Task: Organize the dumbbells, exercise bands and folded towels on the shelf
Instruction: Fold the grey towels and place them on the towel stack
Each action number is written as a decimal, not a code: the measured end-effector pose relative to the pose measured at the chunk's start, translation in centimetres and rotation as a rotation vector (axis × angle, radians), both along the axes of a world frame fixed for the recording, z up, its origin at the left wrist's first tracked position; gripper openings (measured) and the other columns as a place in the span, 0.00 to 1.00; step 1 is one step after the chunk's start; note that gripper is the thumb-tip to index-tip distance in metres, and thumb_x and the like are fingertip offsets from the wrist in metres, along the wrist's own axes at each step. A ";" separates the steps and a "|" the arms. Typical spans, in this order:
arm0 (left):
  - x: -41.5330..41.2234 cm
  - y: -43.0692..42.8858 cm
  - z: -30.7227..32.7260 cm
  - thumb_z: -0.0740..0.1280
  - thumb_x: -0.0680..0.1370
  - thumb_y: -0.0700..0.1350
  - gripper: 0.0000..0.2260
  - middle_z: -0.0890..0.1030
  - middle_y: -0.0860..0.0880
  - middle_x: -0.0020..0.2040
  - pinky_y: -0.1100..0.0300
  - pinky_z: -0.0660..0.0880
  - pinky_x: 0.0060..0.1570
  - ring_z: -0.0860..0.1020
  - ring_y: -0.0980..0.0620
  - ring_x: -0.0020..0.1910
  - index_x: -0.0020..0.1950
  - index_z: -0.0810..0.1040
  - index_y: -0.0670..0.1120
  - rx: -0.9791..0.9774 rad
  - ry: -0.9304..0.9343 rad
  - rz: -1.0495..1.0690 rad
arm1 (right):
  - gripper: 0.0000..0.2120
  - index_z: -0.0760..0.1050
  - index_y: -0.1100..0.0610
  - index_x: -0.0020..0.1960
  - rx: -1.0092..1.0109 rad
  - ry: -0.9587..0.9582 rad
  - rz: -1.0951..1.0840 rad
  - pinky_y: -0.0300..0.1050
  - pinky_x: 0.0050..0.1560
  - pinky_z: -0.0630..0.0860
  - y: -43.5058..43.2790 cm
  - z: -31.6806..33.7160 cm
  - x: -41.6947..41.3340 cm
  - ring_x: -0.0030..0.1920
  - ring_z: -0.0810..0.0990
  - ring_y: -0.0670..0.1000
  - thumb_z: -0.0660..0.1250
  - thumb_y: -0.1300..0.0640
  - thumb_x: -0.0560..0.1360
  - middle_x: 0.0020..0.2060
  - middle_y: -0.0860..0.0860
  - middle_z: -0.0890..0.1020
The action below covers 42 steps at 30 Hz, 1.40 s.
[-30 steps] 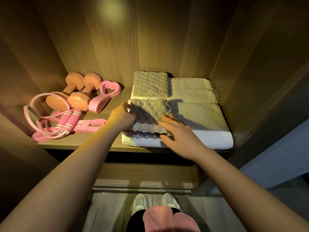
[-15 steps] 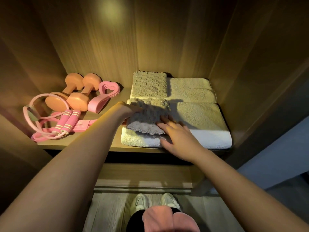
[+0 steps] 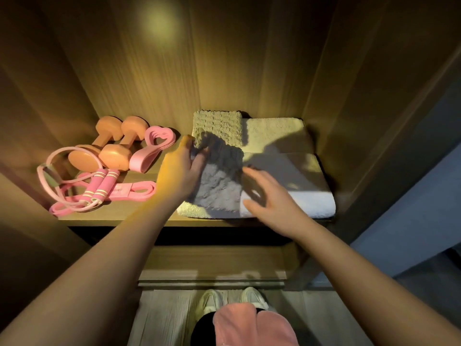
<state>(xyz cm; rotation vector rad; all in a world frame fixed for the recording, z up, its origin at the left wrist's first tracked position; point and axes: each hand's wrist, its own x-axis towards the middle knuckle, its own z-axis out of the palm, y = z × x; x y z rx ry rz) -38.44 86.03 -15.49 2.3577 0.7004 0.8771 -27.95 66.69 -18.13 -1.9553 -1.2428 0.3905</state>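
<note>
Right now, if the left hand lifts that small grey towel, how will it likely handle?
Probably floppy: the small grey towel is plush folded cloth, so lifted by the edge the left hand pinches it would likely droop and unfold. Probably light, being a thin fold. Unlikely to slide: it lies on a fuzzy pale towel.

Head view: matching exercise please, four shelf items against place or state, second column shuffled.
1 dumbbells
2 grey towel
3 white towel
4 heart-shaped band

A front right of the shelf
B pink, just right of the dumbbells
C orange, back left
D gripped at its edge by the left hand

Pairs: 1-C, 2-D, 3-A, 4-B
</note>
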 end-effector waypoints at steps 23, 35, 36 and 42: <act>-18.7 -14.6 6.3 0.56 0.82 0.56 0.17 0.82 0.38 0.36 0.53 0.78 0.29 0.81 0.42 0.30 0.57 0.69 0.43 0.692 -0.221 -0.446 | 0.10 0.76 0.46 0.48 0.196 -0.309 0.185 0.59 0.64 0.68 -15.2 6.3 -13.7 0.68 0.68 0.49 0.69 0.45 0.69 0.66 0.46 0.69; -21.3 -15.8 7.0 0.55 0.84 0.50 0.12 0.79 0.40 0.32 0.61 0.70 0.30 0.77 0.45 0.25 0.55 0.70 0.42 0.788 -0.277 -0.436 | 0.07 0.82 0.55 0.48 0.039 0.002 0.174 0.51 0.55 0.75 -16.0 7.2 -14.8 0.49 0.79 0.45 0.72 0.52 0.74 0.46 0.48 0.82; -21.4 -15.7 6.9 0.57 0.83 0.49 0.09 0.79 0.40 0.32 0.61 0.70 0.29 0.77 0.45 0.25 0.55 0.70 0.43 0.774 -0.254 -0.415 | 0.05 0.83 0.54 0.47 0.033 0.057 0.165 0.48 0.54 0.76 -16.0 7.3 -14.8 0.48 0.80 0.44 0.72 0.53 0.74 0.44 0.47 0.83; -20.2 -15.7 4.7 0.60 0.81 0.45 0.05 0.78 0.49 0.40 0.51 0.75 0.34 0.77 0.52 0.38 0.55 0.71 0.47 0.167 -0.107 -0.099 | 0.28 0.66 0.48 0.69 0.090 0.437 0.061 0.45 0.58 0.77 -15.8 4.5 -15.6 0.56 0.81 0.45 0.73 0.54 0.73 0.60 0.48 0.78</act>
